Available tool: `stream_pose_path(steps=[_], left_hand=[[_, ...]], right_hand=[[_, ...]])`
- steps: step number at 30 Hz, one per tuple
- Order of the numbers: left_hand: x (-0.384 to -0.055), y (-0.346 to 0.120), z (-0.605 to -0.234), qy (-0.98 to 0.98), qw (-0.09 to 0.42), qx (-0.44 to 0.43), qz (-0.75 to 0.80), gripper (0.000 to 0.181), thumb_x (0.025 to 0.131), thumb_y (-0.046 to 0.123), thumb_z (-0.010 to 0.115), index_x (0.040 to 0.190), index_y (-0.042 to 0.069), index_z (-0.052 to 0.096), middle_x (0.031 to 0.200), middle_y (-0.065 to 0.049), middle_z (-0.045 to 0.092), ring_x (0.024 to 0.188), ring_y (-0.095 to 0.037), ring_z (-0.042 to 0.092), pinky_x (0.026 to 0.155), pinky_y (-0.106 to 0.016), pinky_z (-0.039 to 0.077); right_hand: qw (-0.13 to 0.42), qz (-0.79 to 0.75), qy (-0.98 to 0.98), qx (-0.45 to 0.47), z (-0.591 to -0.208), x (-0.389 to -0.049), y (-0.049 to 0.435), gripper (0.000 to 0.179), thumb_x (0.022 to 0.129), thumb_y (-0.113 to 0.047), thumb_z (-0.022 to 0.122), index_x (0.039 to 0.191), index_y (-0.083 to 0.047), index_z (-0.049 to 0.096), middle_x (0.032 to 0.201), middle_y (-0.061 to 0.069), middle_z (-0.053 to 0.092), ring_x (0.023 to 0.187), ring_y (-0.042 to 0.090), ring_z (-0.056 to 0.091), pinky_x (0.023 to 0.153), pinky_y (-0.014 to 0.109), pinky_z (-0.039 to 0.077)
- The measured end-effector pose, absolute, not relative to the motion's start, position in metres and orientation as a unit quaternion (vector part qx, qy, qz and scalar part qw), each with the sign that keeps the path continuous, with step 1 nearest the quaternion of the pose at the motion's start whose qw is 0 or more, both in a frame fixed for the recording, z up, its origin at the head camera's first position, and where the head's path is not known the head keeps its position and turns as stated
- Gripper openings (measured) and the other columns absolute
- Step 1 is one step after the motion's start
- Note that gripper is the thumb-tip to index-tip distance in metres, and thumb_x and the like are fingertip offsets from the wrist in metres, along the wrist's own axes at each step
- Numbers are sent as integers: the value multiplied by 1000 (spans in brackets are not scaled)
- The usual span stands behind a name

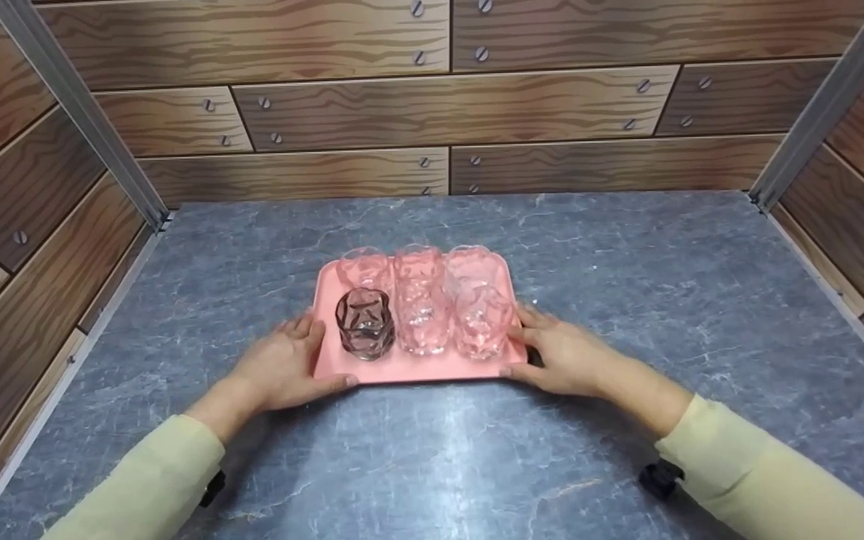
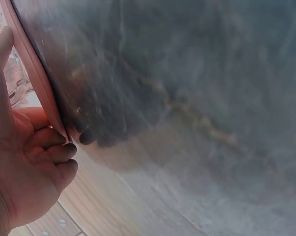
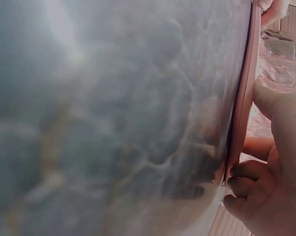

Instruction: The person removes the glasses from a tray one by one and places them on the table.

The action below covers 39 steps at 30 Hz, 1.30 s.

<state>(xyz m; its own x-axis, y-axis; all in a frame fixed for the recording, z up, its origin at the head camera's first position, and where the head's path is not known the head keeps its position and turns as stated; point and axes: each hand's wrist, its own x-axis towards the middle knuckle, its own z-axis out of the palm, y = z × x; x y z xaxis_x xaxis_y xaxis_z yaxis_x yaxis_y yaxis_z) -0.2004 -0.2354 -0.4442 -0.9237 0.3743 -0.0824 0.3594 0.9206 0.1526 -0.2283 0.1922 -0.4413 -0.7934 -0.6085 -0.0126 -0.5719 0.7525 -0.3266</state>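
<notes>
A pink rectangular tray (image 1: pixel 421 369) is in the middle of the head view, bearing several glasses in two rows. The dark smoky glass (image 1: pixel 365 330) stands at its front left; the others, such as the clear glass (image 1: pixel 424 326) beside it, are see-through with a wavy shape. My left hand (image 1: pixel 274 371) grips the tray's left end, thumb along the front edge. At the right end my right hand (image 1: pixel 571 360) holds it likewise. Both wrist views show fingers at the tray's rim (image 2: pixel 37 73), partly under it. Whether the tray touches the table I cannot tell.
A grey-blue marbled tabletop (image 1: pixel 432 465) spreads around the tray. Wood-patterned panels (image 1: pixel 439 109) with printed screws form the back and sides. Metal posts stand at the corners, such as the left post (image 1: pixel 91 120).
</notes>
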Motion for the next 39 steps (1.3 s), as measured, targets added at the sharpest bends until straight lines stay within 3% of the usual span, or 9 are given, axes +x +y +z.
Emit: stream_pose_path(steps=[24,39], left_hand=[[-157,-208,-445,975,9,215,57,116,93,83,51,151,-17,44,154,-42,42,145,-54,43,121,-61,35],[-140,-200,-443,973,1,226,50,115,93,84,51,149,-17,47,153,-41,44,142,-55,46,119,-61,38]], right_hand=[[51,-142,939,-309,-440,-183,219,76,100,-62,64,147,-3,62,165,24,38,148,50,41,114,71,37],[39,-151,935,-320,-441,-163,228,76,100,-62,65,146,-2,63,163,27,41,147,50,42,116,68,38]])
